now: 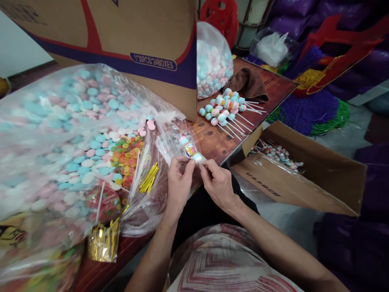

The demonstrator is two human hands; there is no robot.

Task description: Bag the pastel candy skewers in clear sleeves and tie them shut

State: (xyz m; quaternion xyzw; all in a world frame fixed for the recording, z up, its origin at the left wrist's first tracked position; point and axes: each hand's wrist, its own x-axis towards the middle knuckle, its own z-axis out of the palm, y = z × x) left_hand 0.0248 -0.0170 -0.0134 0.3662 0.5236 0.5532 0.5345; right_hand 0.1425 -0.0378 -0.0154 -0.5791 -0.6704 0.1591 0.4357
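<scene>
In the middle of the head view, my left hand (pixel 180 178) and my right hand (pixel 219 182) are close together, fingers pinched at the lower end of a wrapped candy skewer (pixel 189 148). Its blue, white and yellow candies point away from me inside clear wrapping. What lies between my fingertips is mostly hidden. Left of my left hand, loose gold twist ties (pixel 148 178) lie on plastic. Beyond them are gummy rings (pixel 129 156) and pastel marshmallow-like discs (pixel 88 164) in a large open clear bag (pixel 121 87).
A big cardboard carton (pixel 121 36) stands behind the candy. Unwrapped skewers (pixel 223 107) are piled near a brown cloth (pixel 249 83) and a full bag (pixel 214 61). An open box (pixel 319 174) with finished-looking skewers (pixel 276 154) sits lower right. A gold packet (pixel 103 243) lies at the table's near edge.
</scene>
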